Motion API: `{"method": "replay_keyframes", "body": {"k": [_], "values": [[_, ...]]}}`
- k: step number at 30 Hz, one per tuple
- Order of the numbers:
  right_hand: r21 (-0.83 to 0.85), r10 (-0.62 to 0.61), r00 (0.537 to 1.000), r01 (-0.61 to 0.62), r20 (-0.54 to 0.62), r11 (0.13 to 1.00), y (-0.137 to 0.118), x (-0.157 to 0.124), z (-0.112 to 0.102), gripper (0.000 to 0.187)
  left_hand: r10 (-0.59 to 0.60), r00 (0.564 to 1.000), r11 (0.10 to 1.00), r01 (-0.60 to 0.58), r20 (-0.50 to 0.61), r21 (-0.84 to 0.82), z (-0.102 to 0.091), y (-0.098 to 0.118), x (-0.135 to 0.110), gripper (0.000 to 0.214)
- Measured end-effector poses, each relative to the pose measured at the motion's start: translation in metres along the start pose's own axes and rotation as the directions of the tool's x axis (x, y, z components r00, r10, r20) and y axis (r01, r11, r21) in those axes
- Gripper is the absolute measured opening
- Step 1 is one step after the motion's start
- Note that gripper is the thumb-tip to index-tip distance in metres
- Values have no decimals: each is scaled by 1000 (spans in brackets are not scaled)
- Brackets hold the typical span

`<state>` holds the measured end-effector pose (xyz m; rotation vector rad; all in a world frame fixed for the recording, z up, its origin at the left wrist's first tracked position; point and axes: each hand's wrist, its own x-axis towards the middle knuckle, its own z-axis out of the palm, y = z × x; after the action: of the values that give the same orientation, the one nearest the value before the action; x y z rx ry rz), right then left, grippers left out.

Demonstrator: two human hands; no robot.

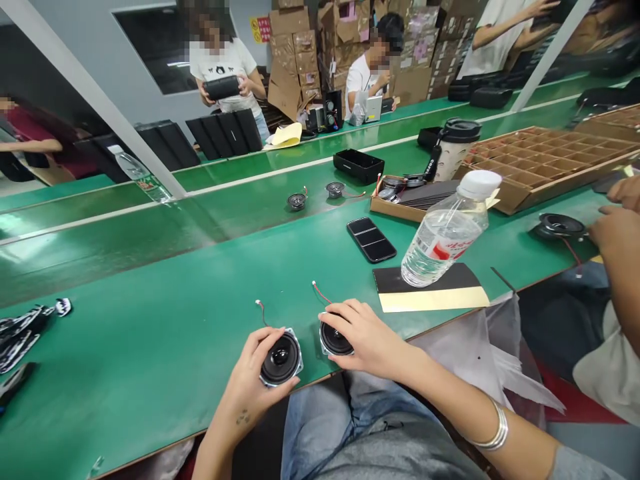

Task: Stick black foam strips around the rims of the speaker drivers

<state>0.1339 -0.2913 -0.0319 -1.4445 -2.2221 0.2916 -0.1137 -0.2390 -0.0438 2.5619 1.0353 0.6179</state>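
Observation:
Near the front edge of the green table, my left hand (256, 370) is closed around the rim of a round black speaker (281, 359) in a square metal frame. Its cone faces up, and a short wire with a white plug (259, 304) runs out behind it. Just to the right, my right hand (357, 337) grips a second speaker (334, 339) from above, its fingers covering part of the cone. A red wire with a white plug (316, 287) extends from that one. A gap separates the two speakers.
A water bottle (445, 230) stands on a black-and-yellow sheet (433, 293) beside a phone (371, 240). Two more speakers (297, 201) lie farther back near a black casing (359, 164). Cable bundles (25, 333) and a plier-like tool (16, 385) lie at left. A co-worker's hand (620, 213) is at right.

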Motion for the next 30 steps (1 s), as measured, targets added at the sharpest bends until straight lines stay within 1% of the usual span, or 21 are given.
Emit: {"method": "replay_keyframes", "body": {"k": [2, 4, 6, 7, 8, 9, 11, 13, 15, 17, 19, 22, 27, 30], "values": [[2, -48, 998, 48, 43, 999, 9, 0, -9, 62, -3, 999, 998, 4, 32, -55, 6, 7, 13, 56], [26, -89, 993, 87, 72, 996, 21, -2, -20, 68, -26, 997, 995, 33, 70, -98, 10, 13, 24, 55], [48, -102, 993, 99, 54, 994, 35, -6, -30, 73, -48, 994, 991, 60, 103, -120, 13, 15, 31, 55], [46, -75, 997, 74, 15, 996, 43, -9, -34, 71, -59, 991, 989, 75, 119, -128, 13, 15, 34, 54], [22, -19, 999, 20, -43, 1000, 51, -12, -37, 64, -70, 989, 987, 87, 132, -135, 14, 15, 35, 53], [-16, 51, 993, -53, -106, 998, 59, -16, -38, 53, -80, 987, 985, 100, 138, -139, 14, 14, 35, 52], [-100, 167, 964, -191, -209, 977, 72, -21, -35, 28, -97, 987, 984, 115, 128, -138, 15, 12, 34, 53], [-168, 204, 946, -250, -250, 954, 81, -24, -26, 13, -97, 990, 985, 109, 98, -130, 17, 10, 30, 57], [-197, 204, 939, -263, -276, 945, 84, -25, -14, 7, -111, 993, 984, 117, 50, -133, 20, 10, 27, 58], [-210, 205, 924, -281, -322, 936, 85, -24, -4, 10, -149, 989, 977, 146, -7, -153, 23, 11, 24, 55], [-207, 199, 911, -287, -361, 935, 86, -24, 2, 18, -184, 981, 968, 172, -55, -180, 25, 12, 22, 52], [-179, 182, 899, -271, -399, 946, 88, -26, 2, 24, -184, 979, 968, 164, -90, -188, 26, 10, 19, 52], [-128, 180, 896, -251, -405, 959, 88, -36, -10, 27, -130, 990, 986, 122, -58, -114, 25, 1, 18, 50], [-114, 166, 920, -219, -355, 969, 88, -42, -15, 27, -119, 992, 989, 114, -51, -91, 26, 0, 19, 50]]}}
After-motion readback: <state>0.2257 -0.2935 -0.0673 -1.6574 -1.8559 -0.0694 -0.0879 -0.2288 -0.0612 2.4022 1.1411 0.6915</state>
